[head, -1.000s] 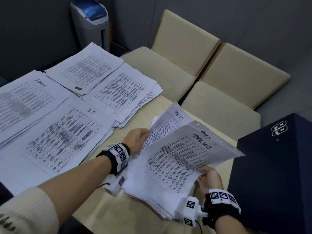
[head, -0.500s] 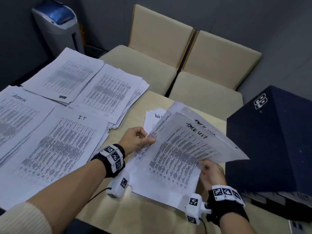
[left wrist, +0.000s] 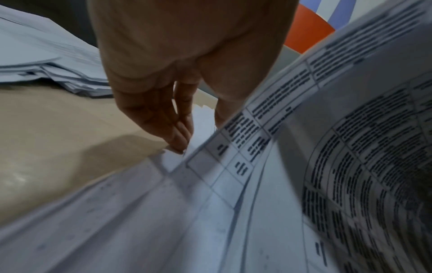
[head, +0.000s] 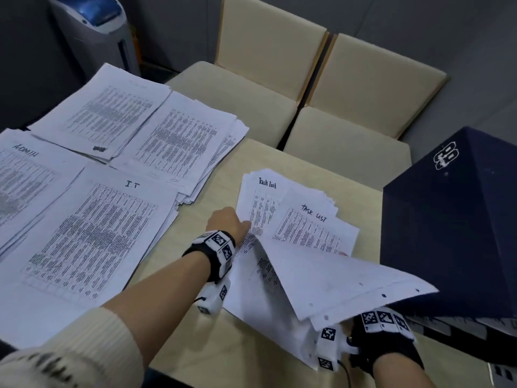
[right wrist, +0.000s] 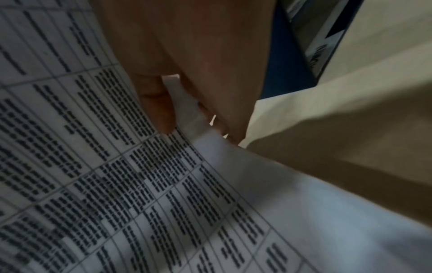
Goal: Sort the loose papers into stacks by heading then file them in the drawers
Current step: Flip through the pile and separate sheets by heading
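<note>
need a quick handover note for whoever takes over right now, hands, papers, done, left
Left hand: fingers straight, resting on the Task List pile.
Right hand: pinches a lifted sheaf above that pile.
Done: ADMIN stack, IT stack and two more stacks lie on the table.
Left: lay the sheaf down, then file all in the drawers; no open drawer in view.

White papers (head: 92, 242) printed with dense black tables and black handwritten headings lie on a pale tan table (head: 229, 161), beside cream chairs (head: 349, 130), a navy box (head: 453, 219) with a white logo, and black-and-white checkered wristbands (head: 216, 245).
</note>
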A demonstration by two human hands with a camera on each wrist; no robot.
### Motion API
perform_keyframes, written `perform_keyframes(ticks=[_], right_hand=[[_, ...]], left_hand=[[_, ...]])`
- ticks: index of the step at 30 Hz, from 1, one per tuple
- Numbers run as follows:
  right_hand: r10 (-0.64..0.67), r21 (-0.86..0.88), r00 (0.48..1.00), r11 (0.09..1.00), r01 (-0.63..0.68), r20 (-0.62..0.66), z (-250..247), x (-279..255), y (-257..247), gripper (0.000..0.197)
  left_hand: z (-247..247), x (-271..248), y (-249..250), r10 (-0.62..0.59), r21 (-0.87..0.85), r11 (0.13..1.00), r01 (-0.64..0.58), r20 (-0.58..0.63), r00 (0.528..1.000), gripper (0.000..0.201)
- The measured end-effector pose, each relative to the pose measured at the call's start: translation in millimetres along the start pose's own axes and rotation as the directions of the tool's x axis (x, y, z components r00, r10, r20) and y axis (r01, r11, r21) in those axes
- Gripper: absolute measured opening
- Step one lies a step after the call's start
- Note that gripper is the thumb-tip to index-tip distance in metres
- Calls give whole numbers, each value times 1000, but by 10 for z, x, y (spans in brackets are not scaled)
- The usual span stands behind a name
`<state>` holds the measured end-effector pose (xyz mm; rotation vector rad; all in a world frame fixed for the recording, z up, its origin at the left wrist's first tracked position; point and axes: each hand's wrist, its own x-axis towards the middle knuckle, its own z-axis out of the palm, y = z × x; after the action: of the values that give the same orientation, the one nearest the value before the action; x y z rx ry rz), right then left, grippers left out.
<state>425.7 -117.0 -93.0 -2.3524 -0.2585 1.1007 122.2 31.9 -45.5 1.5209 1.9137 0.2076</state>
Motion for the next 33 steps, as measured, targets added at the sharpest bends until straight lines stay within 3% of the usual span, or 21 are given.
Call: perform_keyframes(ticks=[1, 2, 3, 5, 6, 8, 10, 11, 14, 17, 19, 22, 24, 26, 28, 30, 32, 33], right_hand=[[31, -13, 999, 999, -31, 16, 24, -62, -43, 91], [11, -12, 999, 1000, -12, -49, 28, 32, -18, 81], [36, 18, 999, 999, -36, -15, 17, 99, -55, 72], [-11, 81, 1000, 997, 9, 27, -10, -107, -201, 42], [9, 94, 999, 996, -13, 36, 2, -15, -238, 22], [-85, 105, 996, 991, 87, -18, 20, -24, -361, 29], [-70, 170, 997, 983, 74, -28, 25, -26, -461, 28], [-30, 198, 1000, 980, 28, 8, 33, -61, -507, 23], [-35, 311, 999, 950, 24, 30, 54, -153, -543, 10], [-108, 282, 994, 955, 96, 27, 27, -232, -621, 14], [-158, 325, 987, 933, 157, -23, 2, -251, -654, 17], [-233, 294, 972, 930, 219, 12, 31, -249, -661, 24], [-207, 294, 978, 937, 190, 28, 50, -242, -697, 33], [-189, 276, 981, 946, 170, 42, 55, -236, -723, 24], [-182, 242, 981, 957, 161, 65, 78, -208, -734, 8], [-136, 296, 982, 951, 92, 132, 90, -116, -685, 17], [-136, 300, 981, 950, 90, 138, 103, -148, -674, 21], [-183, 234, 976, 961, 150, 122, 112, -153, -650, 23]], left_hand=[[12, 3, 27, -30, 12, 999, 30, 10, 1000, 34], [26, 3, 55, -40, 28, 999, 40, 3, 999, 33], [47, -2, 82, -16, 47, 999, 18, -35, 999, 35], [88, -21, 157, 98, 51, 994, -93, -114, 989, 34], [113, -30, 206, 151, 29, 988, -149, -81, 985, 28], [162, -49, 305, 172, -2, 985, -173, 116, 978, 22], [193, -47, 366, 120, -22, 993, -118, 276, 954, 33], [206, -45, 380, 114, -25, 993, -112, 296, 948, 34], [194, -99, 415, 184, -44, 983, -179, 235, 954, 28], [155, -98, 337, 235, -300, 933, -201, 81, 969, 14], [117, -96, 258, 244, -437, 875, -206, 33, 969, 18], [86, -75, 119, 155, -373, 913, -168, -63, 986, 25], [94, -34, 30, 17, -325, 944, -61, -134, 991, 25], [110, -8, -48, -78, -264, 964, 42, -127, 989, 24], [103, -14, -74, -70, -177, 983, 54, -88, 994, 22], [93, -30, -72, -36, -126, 992, 29, -56, 998, 32], [96, -20, -61, -22, -87, 996, 19, -34, 999, 43], [97, -10, -47, -20, -63, 998, 19, -21, 1000, 46]])
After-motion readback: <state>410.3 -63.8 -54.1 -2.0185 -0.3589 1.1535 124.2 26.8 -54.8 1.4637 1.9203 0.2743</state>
